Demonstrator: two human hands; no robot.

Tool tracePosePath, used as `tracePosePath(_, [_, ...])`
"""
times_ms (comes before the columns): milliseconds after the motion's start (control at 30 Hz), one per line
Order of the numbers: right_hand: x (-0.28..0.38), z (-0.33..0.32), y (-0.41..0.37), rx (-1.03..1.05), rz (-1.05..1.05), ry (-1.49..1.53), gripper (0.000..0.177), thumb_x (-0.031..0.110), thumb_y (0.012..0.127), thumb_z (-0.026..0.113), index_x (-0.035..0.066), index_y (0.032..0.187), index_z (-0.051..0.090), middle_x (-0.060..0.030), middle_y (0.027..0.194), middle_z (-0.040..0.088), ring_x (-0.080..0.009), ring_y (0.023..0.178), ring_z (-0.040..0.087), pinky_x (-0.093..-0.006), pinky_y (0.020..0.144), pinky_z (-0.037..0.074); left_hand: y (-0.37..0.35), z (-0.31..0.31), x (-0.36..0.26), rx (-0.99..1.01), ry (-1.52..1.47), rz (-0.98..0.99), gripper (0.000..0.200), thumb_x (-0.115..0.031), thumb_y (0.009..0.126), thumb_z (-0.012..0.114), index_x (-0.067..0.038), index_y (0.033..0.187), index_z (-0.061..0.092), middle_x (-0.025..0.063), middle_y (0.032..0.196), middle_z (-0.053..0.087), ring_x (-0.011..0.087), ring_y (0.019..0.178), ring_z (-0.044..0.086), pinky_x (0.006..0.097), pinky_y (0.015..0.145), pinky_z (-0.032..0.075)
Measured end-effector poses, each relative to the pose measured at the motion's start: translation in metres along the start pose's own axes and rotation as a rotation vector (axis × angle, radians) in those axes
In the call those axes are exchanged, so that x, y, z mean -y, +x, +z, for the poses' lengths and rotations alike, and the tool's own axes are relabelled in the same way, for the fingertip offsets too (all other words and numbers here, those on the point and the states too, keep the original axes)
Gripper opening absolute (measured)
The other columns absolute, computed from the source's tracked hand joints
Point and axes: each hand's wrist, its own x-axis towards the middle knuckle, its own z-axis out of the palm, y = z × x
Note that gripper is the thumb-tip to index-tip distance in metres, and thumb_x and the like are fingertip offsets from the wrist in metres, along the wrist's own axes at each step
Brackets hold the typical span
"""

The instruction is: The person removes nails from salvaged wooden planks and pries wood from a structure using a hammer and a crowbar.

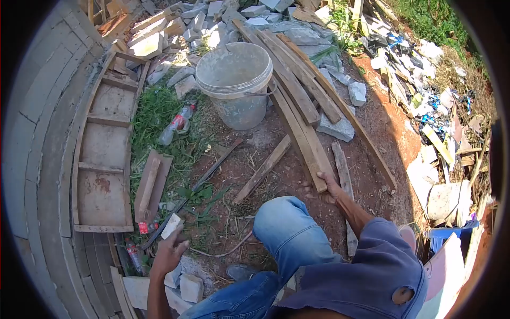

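Observation:
My right hand is closed round the near end of a long wooden plank, whose far end lies up by the bucket and other boards. On the left, my left hand is raised over the ground. Directly beyond its fingers shows a small pale block, which the hand seems to grip at its lower end. A dirty white bucket stands upright beyond the plank's left side. More planks lie in a loose pile beside it.
A wooden frame with compartments lies by the block wall. Plastic bottles rest on the grass. Rubble lies at the back, rubbish and a blue container at the right. My bent knee is between my hands.

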Motion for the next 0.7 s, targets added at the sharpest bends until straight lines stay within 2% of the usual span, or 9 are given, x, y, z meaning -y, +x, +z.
tracePosePath(67, [-0.033, 0.003, 0.011, 0.106, -0.047, 0.173, 0.063, 0.046, 0.092, 0.061, 0.007, 0.137, 0.042, -0.0175, 0.116, 0.064, -0.0278, 0.105, 0.066, -0.0490, 0.088, 0.056, 0.037, 0.020, -0.032, 0.153, -0.024, 0.052, 0.060, -0.020, 0.093, 0.064, -0.003, 0.146, 0.040, 0.0168, 0.111, 0.070, 0.0251, 0.101, 0.068, 0.0364, 0.093, 0.049])
tracePosePath(167, [-0.019, 0.020, 0.022, 0.310, 0.081, -0.103, 0.064, 0.049, 0.092, 0.062, 0.000, 0.131, 0.048, -0.0154, 0.117, 0.063, -0.0263, 0.108, 0.063, -0.0461, 0.091, 0.054, 0.102, 0.071, -0.076, 0.344, -0.057, 0.165, 0.077, -0.036, 0.095, 0.062, -0.005, 0.154, 0.023, 0.0219, 0.126, 0.061, 0.0265, 0.116, 0.060, 0.0378, 0.097, 0.047])
tracePosePath(233, [-0.016, 0.043, 0.024, 0.258, 0.040, -0.192, 0.065, 0.050, 0.092, 0.062, -0.001, 0.129, 0.050, -0.0146, 0.117, 0.063, -0.0259, 0.108, 0.063, -0.0458, 0.091, 0.054, 0.148, 0.117, -0.112, 0.398, -0.342, 0.008, 0.102, -0.054, 0.089, 0.064, -0.004, 0.156, 0.007, 0.0259, 0.138, 0.051, 0.0330, 0.122, 0.054, 0.0459, 0.098, 0.046])
tracePosePath(300, [-0.019, 0.057, 0.027, 0.215, 0.046, -0.334, 0.069, 0.054, 0.091, 0.062, -0.001, 0.130, 0.051, -0.0140, 0.122, 0.061, -0.0235, 0.111, 0.060, -0.0457, 0.092, 0.052, 0.185, 0.160, -0.147, 0.256, -0.592, -0.090, 0.099, -0.053, 0.090, 0.064, -0.005, 0.156, 0.007, 0.0240, 0.136, 0.052, 0.0305, 0.117, 0.058, 0.0408, 0.094, 0.049])
tracePosePath(467, [-0.016, 0.047, 0.043, 0.260, -0.270, -0.665, 0.079, 0.068, 0.091, 0.051, 0.000, 0.131, 0.055, -0.0157, 0.132, 0.058, -0.0206, 0.117, 0.058, -0.0439, 0.091, 0.052, 0.247, 0.229, -0.147, 0.252, -0.897, 0.043, 0.077, -0.045, 0.087, 0.071, -0.003, 0.141, 0.036, 0.0113, 0.106, 0.061, 0.0217, 0.091, 0.065, 0.0337, 0.076, 0.055])
tracePosePath(533, [0.027, 0.046, 0.031, 0.170, 0.226, -0.828, 0.090, 0.078, 0.087, 0.042, 0.000, 0.130, 0.055, -0.0214, 0.130, 0.058, -0.0227, 0.122, 0.056, -0.0444, 0.093, 0.051, 0.235, 0.227, -0.151, 0.231, -0.971, 0.062, 0.070, -0.040, 0.086, 0.075, -0.002, 0.134, 0.041, 0.0071, 0.096, 0.060, 0.0168, 0.082, 0.063, 0.0317, 0.069, 0.055])
tracePosePath(600, [0.033, 0.009, 0.079, -0.151, 0.118, -0.277, 0.101, 0.084, 0.083, 0.038, -0.001, 0.138, 0.047, -0.0272, 0.134, 0.052, -0.0298, 0.128, 0.050, -0.0499, 0.095, 0.048, 0.231, 0.226, -0.156, 0.157, -0.846, 0.027, 0.074, -0.040, 0.085, 0.076, -0.001, 0.135, 0.039, 0.0095, 0.100, 0.061, 0.0165, 0.087, 0.064, 0.0316, 0.071, 0.056])
tracePosePath(633, [0.038, 0.006, 0.097, -0.152, 0.008, -0.222, 0.104, 0.084, 0.082, 0.041, -0.001, 0.141, 0.041, -0.0282, 0.135, 0.050, -0.0340, 0.129, 0.048, -0.0539, 0.095, 0.047, 0.233, 0.231, -0.153, 0.156, -0.850, 0.023, 0.074, -0.040, 0.085, 0.076, -0.001, 0.135, 0.039, 0.0095, 0.100, 0.061, 0.0165, 0.087, 0.064, 0.0316, 0.071, 0.056])
tracePosePath(700, [0.047, 0.019, 0.130, -0.141, -0.083, -0.223, 0.110, 0.085, 0.079, 0.046, -0.001, 0.147, 0.032, -0.0285, 0.138, 0.046, -0.0405, 0.130, 0.046, -0.0596, 0.095, 0.045, 0.241, 0.242, -0.149, -0.013, -0.710, 0.152, 0.098, -0.041, 0.076, 0.082, 0.007, 0.144, 0.030, 0.0226, 0.118, 0.063, 0.0293, 0.107, 0.063, 0.0379, 0.094, 0.050])
